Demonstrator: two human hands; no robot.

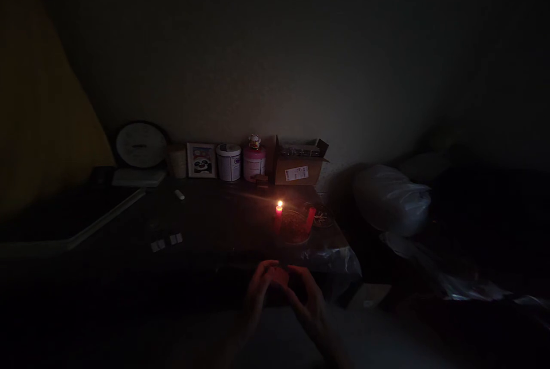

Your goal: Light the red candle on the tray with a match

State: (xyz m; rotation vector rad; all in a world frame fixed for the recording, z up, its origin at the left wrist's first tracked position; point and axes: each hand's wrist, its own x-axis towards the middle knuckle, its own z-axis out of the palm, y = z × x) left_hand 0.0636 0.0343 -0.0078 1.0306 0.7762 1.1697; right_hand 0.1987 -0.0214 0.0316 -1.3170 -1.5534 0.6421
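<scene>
The room is dim, lit mainly by a burning red candle (279, 210) on the dark table. Below it, near the table's front edge, my left hand (256, 287) and my right hand (311, 302) curve around a small reddish thing (278, 276). The fingers of both hands grip it from either side; its kind is too dark to make out. A round dish (296, 236) lies just beyond my hands, beside the lit candle. At its right side a second red candle (310, 219), unlit, leans slightly.
Along the wall stand a panda picture (201, 161), a white tin (229, 163), a pink-lidded tin (254, 165) with a cat figurine (254, 141), and an open cardboard box (298, 169). White pieces (167, 242) lie left. A plastic bag (382, 200) bulges at right.
</scene>
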